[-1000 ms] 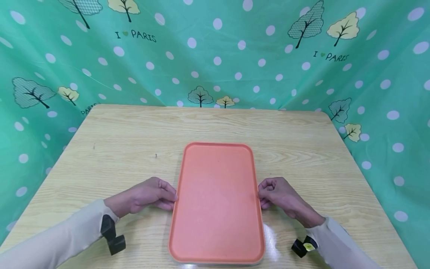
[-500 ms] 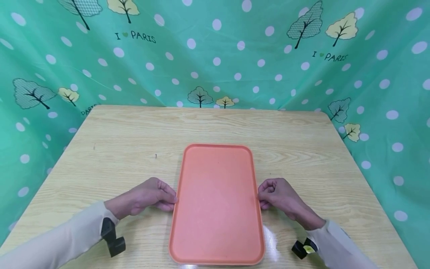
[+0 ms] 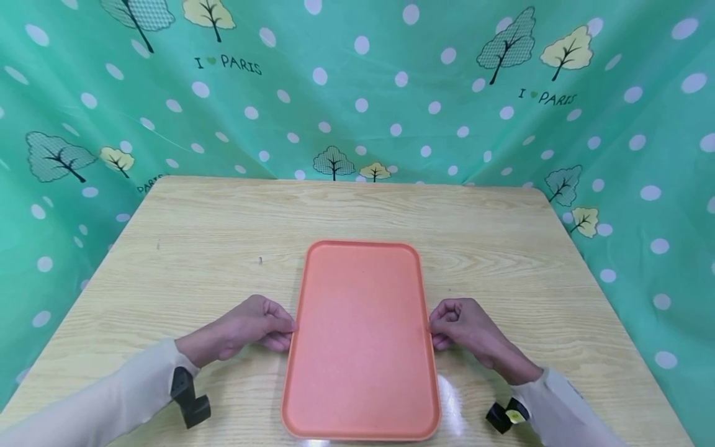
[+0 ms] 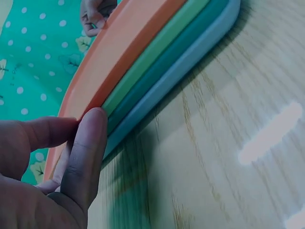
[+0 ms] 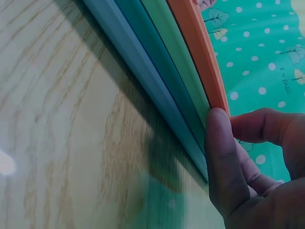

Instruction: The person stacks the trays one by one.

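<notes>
A stack of rectangular trays with rounded corners lies on the table, its long sides running away from me. On top is an orange-pink tray (image 3: 362, 341). Beneath it, the left wrist view shows a light green tray (image 4: 157, 52), a teal tray (image 4: 164, 71) and a light blue tray (image 4: 190, 52). My left hand (image 3: 251, 328) pinches the orange-pink tray's left edge between thumb and finger. On the opposite edge, my right hand (image 3: 466, 329) pinches the same tray, its thumb (image 5: 221, 143) along the side of the stack. Some fingertips are hidden behind the rim.
The wood-grain table (image 3: 212, 242) extends around the stack on all visible sides. A green dotted cloth (image 3: 357, 87) hangs behind the table and along both sides. Black wrist devices (image 3: 190, 397) sit on both sleeves.
The head view has tilted very slightly, so the scene sits a little lower. Both hands and the trays keep their places relative to each other.
</notes>
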Action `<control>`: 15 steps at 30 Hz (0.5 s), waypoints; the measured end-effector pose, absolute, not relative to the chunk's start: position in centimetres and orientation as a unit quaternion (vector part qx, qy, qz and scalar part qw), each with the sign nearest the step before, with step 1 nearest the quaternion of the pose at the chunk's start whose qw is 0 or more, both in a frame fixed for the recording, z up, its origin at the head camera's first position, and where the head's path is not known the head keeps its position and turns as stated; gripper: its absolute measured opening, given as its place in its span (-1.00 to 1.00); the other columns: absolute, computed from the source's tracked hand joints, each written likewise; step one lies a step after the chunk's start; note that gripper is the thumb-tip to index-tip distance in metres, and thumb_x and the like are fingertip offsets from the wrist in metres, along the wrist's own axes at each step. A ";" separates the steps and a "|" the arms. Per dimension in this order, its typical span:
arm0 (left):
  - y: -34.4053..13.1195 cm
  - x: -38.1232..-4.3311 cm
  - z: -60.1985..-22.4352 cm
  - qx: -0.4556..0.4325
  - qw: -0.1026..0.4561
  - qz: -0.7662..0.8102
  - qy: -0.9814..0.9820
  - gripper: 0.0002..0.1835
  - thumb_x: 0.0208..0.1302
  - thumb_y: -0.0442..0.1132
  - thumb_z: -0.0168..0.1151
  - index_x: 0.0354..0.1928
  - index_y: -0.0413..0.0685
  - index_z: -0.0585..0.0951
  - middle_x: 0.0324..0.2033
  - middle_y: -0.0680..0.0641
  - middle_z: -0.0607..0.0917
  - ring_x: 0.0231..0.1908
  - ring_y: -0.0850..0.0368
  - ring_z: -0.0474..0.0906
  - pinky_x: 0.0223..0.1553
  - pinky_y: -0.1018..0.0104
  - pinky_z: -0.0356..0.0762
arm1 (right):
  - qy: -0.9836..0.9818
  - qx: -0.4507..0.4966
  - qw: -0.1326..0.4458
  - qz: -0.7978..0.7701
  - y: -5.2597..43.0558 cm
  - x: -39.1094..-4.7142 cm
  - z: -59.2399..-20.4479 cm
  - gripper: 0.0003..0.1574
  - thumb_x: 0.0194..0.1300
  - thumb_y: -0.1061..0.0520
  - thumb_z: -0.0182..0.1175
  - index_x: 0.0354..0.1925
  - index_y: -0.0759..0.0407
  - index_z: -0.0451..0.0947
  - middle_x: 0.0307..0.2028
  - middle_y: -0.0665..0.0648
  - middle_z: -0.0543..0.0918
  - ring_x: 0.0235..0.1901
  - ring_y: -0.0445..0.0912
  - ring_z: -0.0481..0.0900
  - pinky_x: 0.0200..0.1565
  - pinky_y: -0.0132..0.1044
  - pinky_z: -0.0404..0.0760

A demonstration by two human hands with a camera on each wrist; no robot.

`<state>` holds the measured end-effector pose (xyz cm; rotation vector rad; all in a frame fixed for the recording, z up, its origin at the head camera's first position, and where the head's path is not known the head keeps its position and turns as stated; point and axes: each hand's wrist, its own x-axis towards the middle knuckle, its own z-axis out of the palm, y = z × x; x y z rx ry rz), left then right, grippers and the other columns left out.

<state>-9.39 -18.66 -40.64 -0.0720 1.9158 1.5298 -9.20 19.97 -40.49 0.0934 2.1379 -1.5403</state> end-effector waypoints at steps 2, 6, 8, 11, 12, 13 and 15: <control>-18.6 -9.5 -40.7 -0.023 0.334 0.588 0.737 -0.82 0.28 -0.37 0.26 -0.18 -0.40 0.64 -0.48 -0.09 0.77 -0.48 0.18 0.72 -0.32 0.28 0.72 | 0.788 0.024 0.247 -0.563 20.1 -9.2 -40.5 -0.80 0.19 0.30 0.25 -0.25 0.45 0.52 -0.53 0.12 0.69 -0.51 -0.11 0.68 -0.37 -0.26 0.73; -18.7 -9.6 -40.7 -0.010 0.324 0.584 0.745 -0.83 0.29 -0.37 0.25 -0.20 -0.41 0.63 -0.49 -0.08 0.76 -0.48 0.18 0.71 -0.31 0.29 0.72 | 0.809 -0.015 0.229 -0.541 20.5 -9.3 -40.5 -0.79 0.23 0.24 0.27 -0.29 0.45 0.57 -0.50 0.19 0.70 -0.52 -0.08 0.68 -0.38 -0.24 0.73; -18.7 -9.6 -40.7 0.000 0.315 0.575 0.755 -0.83 0.31 -0.35 0.23 -0.20 -0.39 0.63 -0.46 -0.09 0.76 -0.45 0.18 0.71 -0.29 0.28 0.72 | 0.834 -0.045 0.205 -0.510 20.7 -9.3 -40.5 -0.81 0.25 0.21 0.29 -0.33 0.38 0.62 -0.51 0.18 0.71 -0.54 -0.09 0.67 -0.41 -0.26 0.72; -18.9 -9.6 -40.8 0.021 0.287 0.541 0.790 -0.81 0.32 -0.26 0.25 -0.23 -0.31 0.66 -0.41 -0.08 0.77 -0.40 0.17 0.69 -0.28 0.29 0.72 | 0.885 -0.089 0.143 -0.434 20.8 -9.3 -40.6 -0.86 0.26 0.14 0.31 -0.40 0.19 0.69 -0.53 0.07 0.71 -0.57 -0.20 0.60 -0.44 -0.36 0.63; -19.0 -9.6 -40.9 0.033 0.271 0.518 0.811 -0.79 0.33 -0.21 0.25 -0.25 -0.27 0.66 -0.39 -0.06 0.77 -0.38 0.17 0.68 -0.28 0.29 0.70 | 0.902 -0.102 0.116 -0.404 20.8 -9.3 -40.6 -0.87 0.26 0.13 0.31 -0.41 0.13 0.71 -0.54 0.02 0.71 -0.58 -0.24 0.57 -0.44 -0.39 0.59; -19.1 -9.6 -40.9 0.045 0.252 0.491 0.833 -0.76 0.34 -0.15 0.25 -0.27 -0.22 0.67 -0.39 -0.04 0.76 -0.38 0.17 0.66 -0.31 0.31 0.68 | 0.916 -0.108 0.091 -0.375 20.8 -9.3 -40.6 -0.87 0.28 0.11 0.30 -0.41 0.07 0.73 -0.53 -0.03 0.72 -0.57 -0.28 0.55 -0.44 -0.41 0.55; -19.3 -9.6 -40.8 0.073 0.203 0.430 0.877 -0.73 0.36 -0.04 0.23 -0.26 -0.13 0.67 -0.37 -0.01 0.76 -0.36 0.18 0.64 -0.31 0.32 0.63 | 0.938 -0.115 0.047 -0.324 20.8 -9.3 -40.6 -0.87 0.30 0.09 0.29 -0.35 0.03 0.76 -0.47 -0.05 0.75 -0.52 -0.28 0.57 -0.41 -0.40 0.54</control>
